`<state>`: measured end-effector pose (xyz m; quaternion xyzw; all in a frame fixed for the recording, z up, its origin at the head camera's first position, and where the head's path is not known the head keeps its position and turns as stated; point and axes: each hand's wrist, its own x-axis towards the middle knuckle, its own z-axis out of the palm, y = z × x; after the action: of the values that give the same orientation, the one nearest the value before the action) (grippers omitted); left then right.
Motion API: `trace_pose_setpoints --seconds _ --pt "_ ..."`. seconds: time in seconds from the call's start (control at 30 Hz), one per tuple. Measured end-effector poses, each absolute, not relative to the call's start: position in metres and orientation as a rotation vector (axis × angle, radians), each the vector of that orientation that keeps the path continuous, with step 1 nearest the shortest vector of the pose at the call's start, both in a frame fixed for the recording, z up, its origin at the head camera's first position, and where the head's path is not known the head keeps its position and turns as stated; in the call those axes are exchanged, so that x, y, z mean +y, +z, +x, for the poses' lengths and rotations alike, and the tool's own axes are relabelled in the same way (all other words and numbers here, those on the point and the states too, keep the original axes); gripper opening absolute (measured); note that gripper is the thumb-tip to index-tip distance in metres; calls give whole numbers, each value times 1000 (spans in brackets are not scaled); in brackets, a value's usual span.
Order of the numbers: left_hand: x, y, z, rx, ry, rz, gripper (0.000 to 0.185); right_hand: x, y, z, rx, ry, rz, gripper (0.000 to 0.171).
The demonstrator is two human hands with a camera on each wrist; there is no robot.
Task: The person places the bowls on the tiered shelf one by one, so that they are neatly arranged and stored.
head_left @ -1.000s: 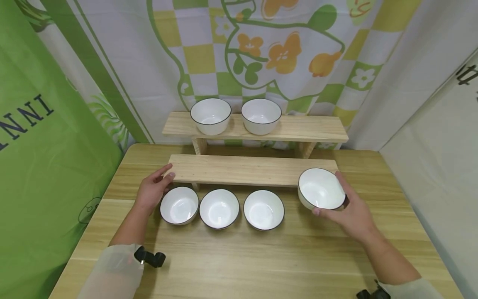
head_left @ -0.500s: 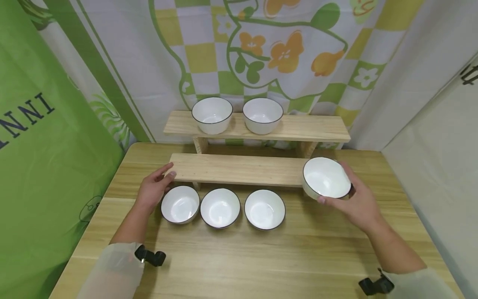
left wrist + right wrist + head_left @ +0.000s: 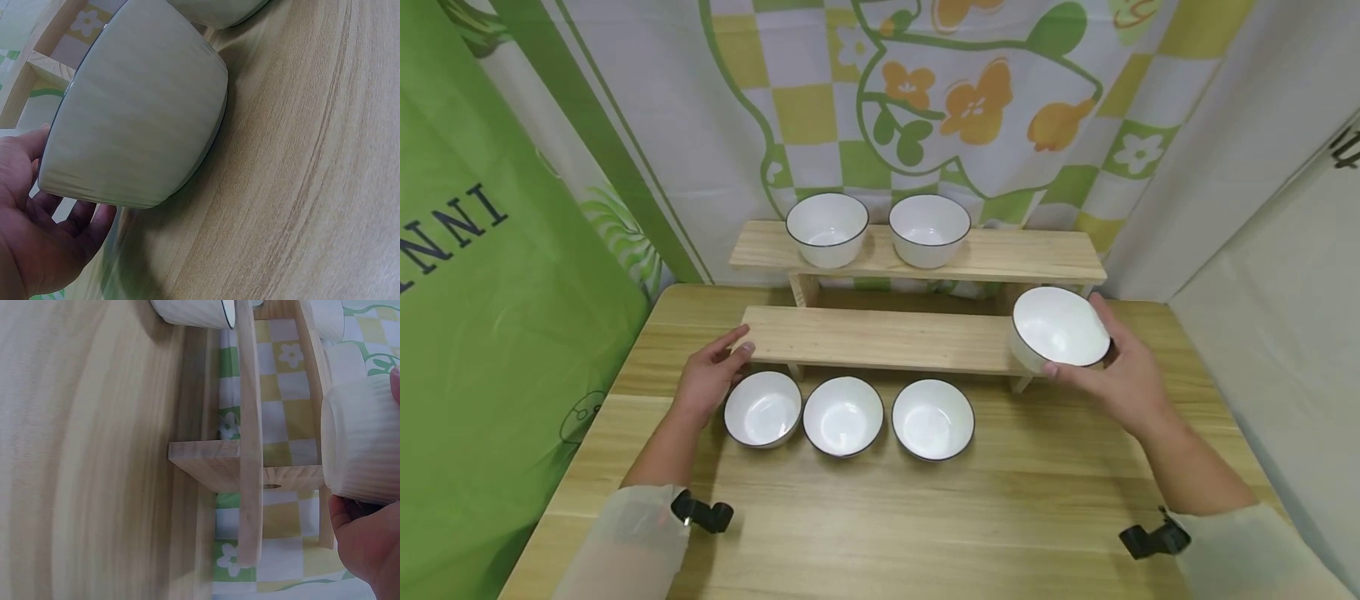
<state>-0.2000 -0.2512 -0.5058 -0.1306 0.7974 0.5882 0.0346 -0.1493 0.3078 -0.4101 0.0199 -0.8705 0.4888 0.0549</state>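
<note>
My right hand [image 3: 1131,383] grips a white bowl [image 3: 1060,327] with a dark rim, thumb at its near side and fingers round the right. The bowl is tilted above the right end of the lower wooden shelf [image 3: 880,337]; the right wrist view shows its ribbed outside [image 3: 362,437]. At that shelf's left end, my left hand [image 3: 702,383] rests with thumb and forefinger against the board. Just beside it stands the leftmost table bowl [image 3: 763,408], which hides part of the left fingers in the left wrist view. Whether they touch this bowl I cannot tell.
Two more bowls stand in the row, a middle one [image 3: 843,416] and a right one [image 3: 933,419]. On the upper shelf [image 3: 1037,252] sit a left bowl [image 3: 827,229] and a right bowl [image 3: 929,231]. A patterned curtain [image 3: 970,100] hangs behind.
My right hand has raised the bowl and carried it away from me and slightly right, from the lower shelf's front edge to above its right end. The left hand stays put.
</note>
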Motion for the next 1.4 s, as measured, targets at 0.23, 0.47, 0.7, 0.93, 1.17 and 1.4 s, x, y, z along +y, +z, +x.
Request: trace_pose_setpoints --seconds 0.23,0.47,0.7,0.93,1.17,1.4 --pt "-251 -504 -199 2443 1810 -391 61 309 -401 -161 -2618 1463 61 113" --pt "-251 -504 -200 2451 1820 -392 61 311 -390 -174 -2667 1427 -10 114" --pt "-252 -505 -199 2452 1816 -387 62 309 -381 -186 -2683 1428 -64 116" --pt "-251 -504 -198 2461 1810 -372 63 302 -375 -200 -2671 1431 -122 117" --pt "-252 -507 -198 2466 1795 -386 64 294 -370 -212 -2639 1462 -110 115" --pt "-253 -506 -201 2470 1786 -394 64 286 -365 -224 -2648 1416 -93 116"
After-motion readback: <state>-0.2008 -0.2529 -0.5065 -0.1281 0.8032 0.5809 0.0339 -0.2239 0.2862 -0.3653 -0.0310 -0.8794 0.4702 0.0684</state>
